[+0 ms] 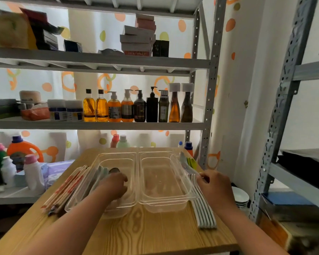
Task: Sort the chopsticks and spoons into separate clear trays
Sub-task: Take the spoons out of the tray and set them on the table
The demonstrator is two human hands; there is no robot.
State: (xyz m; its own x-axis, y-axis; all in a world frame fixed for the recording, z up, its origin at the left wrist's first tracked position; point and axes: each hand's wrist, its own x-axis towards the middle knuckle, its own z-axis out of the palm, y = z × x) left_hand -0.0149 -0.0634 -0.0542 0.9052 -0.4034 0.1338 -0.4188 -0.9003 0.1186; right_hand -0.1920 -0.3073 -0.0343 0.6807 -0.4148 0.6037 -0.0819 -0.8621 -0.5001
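Observation:
Two clear trays stand side by side on the wooden table: the left tray (116,157) and the right tray (160,201), which holds nothing. My left hand (114,184) is inside the left tray, fingers curled over a spoon (114,170) among several pale-handled spoons (98,178). Wrapped chopsticks (66,188) lie in a bundle left of that tray. My right hand (213,183) pinches one of the white-handled utensils (203,208) lined up right of the right tray. Green-handled pieces (190,161) lie beyond them.
Metal shelving (99,125) behind the table carries bottles and boxes. Detergent bottles (22,151) stand at the left on a lower shelf. White bowls (239,197) sit past the table's right edge, beside a second rack (276,144). Bare wood (136,232) lies in front of the trays.

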